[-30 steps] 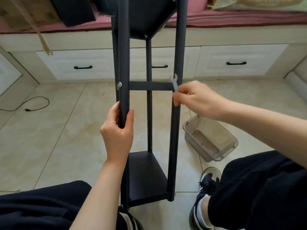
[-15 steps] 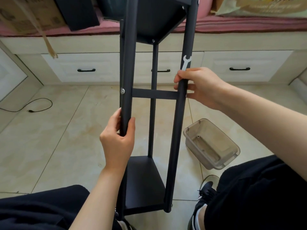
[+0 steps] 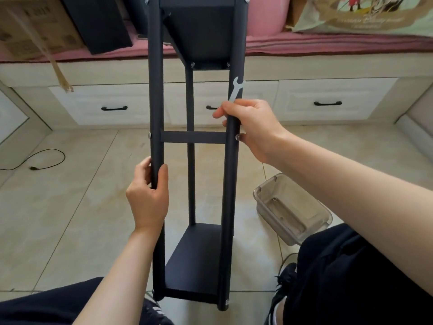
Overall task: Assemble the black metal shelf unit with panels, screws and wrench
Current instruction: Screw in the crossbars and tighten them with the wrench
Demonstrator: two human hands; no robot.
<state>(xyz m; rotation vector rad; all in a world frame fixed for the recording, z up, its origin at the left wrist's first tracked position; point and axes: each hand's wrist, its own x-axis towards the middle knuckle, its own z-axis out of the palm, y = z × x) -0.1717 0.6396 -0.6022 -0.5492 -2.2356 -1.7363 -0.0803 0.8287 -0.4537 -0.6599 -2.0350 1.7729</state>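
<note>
Shelf unit point(image 3: 196, 137), black metal, stands between my knees and reaches up past the top edge of the head view. I count two near posts, one rear post between them, a crossbar point(image 3: 194, 136) at mid height, a lower panel point(image 3: 196, 259) near the floor and an upper panel point(image 3: 199, 31) seen from beneath.

Left hand point(image 3: 148, 195): I have the fingers and thumb wrapped round the left post point(image 3: 156, 102), below the crossbar. Grip is closed on the post.

Right hand point(image 3: 253, 127): I have the fingers curled round the right post point(image 3: 232, 184), just above the crossbar joint. The same hand holds the wrench point(image 3: 236, 89), a small flat silver tool, against the post; its open end points up above the fingers. A screw head point(image 3: 237, 137) shows on the outer side of the right post at crossbar level, just beside my palm. A matching screw point(image 3: 149, 135) sits on the left post.

Clear plastic tray point(image 3: 293, 212) lies on the tiled floor point(image 3: 70, 195) to the right of the shelf, near my right knee. White drawers point(image 3: 112, 106) with black handles run along the far wall. A cardboard box point(image 3: 30, 24) rests on the ledge above them, and a black cable point(image 3: 46, 158) lies on the floor at far left.
</note>
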